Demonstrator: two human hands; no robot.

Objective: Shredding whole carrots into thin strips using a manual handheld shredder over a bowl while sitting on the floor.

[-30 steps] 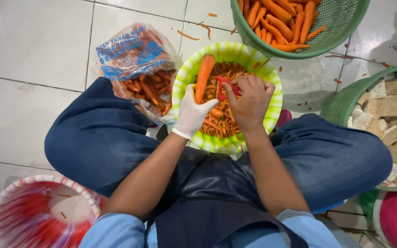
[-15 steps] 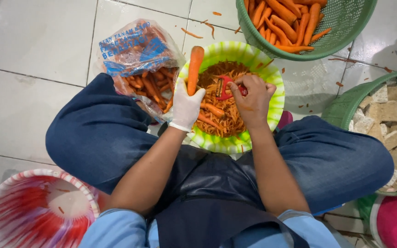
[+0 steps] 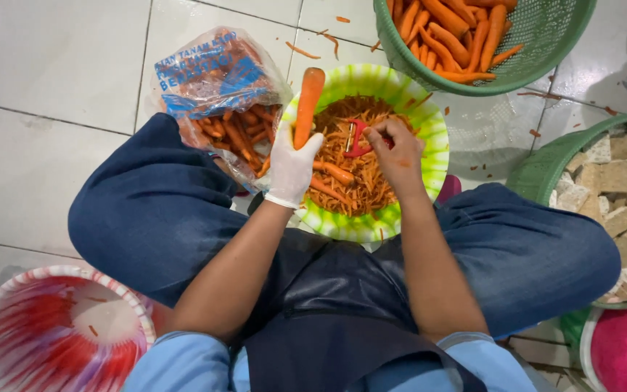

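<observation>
Orange carrot (image 3: pixel 308 101) gripped at its lower end in the gloved left hand (image 3: pixel 292 168), held upright with the tip pointing away, over the near-left rim of the green-and-white bowl (image 3: pixel 429 152). Red peeler (image 3: pixel 357 139) pinched in the bare right hand (image 3: pixel 398 154), fingers clenched round its handle, blade low over the heap of orange peelings (image 3: pixel 361 181) and apart from the carrot — just to the right of the gloved hand, not touching it.

Probably between strokes: peeler off the root, carrot raised and ready. Next move likely calls for bringing the blade across to the carrot's upper part and drawing it down the length toward the bowl, turning the root a little in the glove after each pass — light pressure, fingers clear of the blade.

Beyond the left hand, a clear plastic bag (image 3: pixel 215 80) of carrots on the tiled floor (image 3: pixel 52 94). Ahead of the right hand, a green mesh basket (image 3: pixel 546 54) holding more carrots. Far right, another green basket (image 3: pixel 546 163) of pale cubes.
</observation>
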